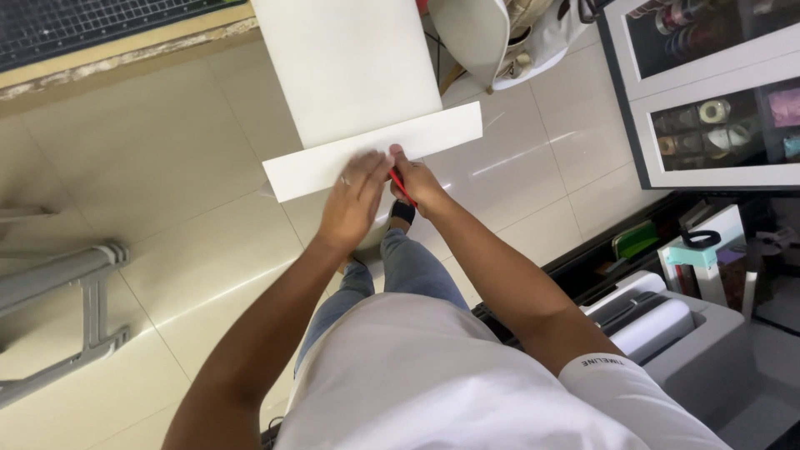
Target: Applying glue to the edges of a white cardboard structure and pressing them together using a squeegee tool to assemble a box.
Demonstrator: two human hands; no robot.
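A large white board (350, 67) hangs in front of me, and a long white strip (433, 135) lies across its lower edge. My left hand (354, 204) presses flat on the strip near its middle. Just to the right, my right hand (417, 185) is closed around a thin red tool (401, 185) that looks like a pencil or small cutter, its tip at the strip's lower edge. My jeans and a dark shoe show below the hands.
A wooden table edge with a dark cutting mat (75, 29) is at the top left. A grey metal frame (67, 292) stands at the left. A glass-door cabinet (717, 92) with ribbon rolls is at the right, above bins and a grey machine (667, 325). A white bag (492, 37) sits at the top.
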